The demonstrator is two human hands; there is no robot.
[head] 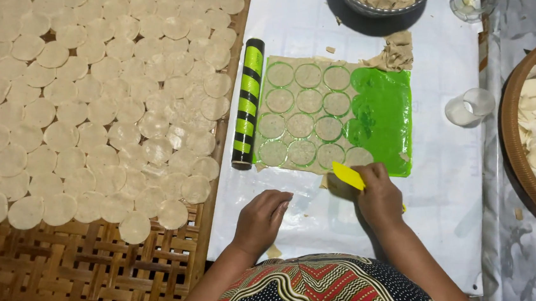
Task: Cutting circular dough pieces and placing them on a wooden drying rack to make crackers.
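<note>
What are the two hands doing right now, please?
Left hand: loosely curled, empty, resting on the white sheet.
Right hand: closed on the yellow scraper.

Light is even and fairly bright over the white sheet (448, 174), which serves as the reference here; it reads slightly washed out near its upper middle, without hard glare; the bowl (358, 3) at its top edge throws a dark soft shadow down and left onto it, so the source seems to sit above and to the upper right; the right hand (380, 196) casts a small shadow to its left near the sheet's lower middle; the green mat (386, 116) at the centre shows a mild sheen; the bamboo tray (68, 281) left of the sheet is dimmer; focus is sharp centrally, softer toward the corners; little motion blur shows.
</note>
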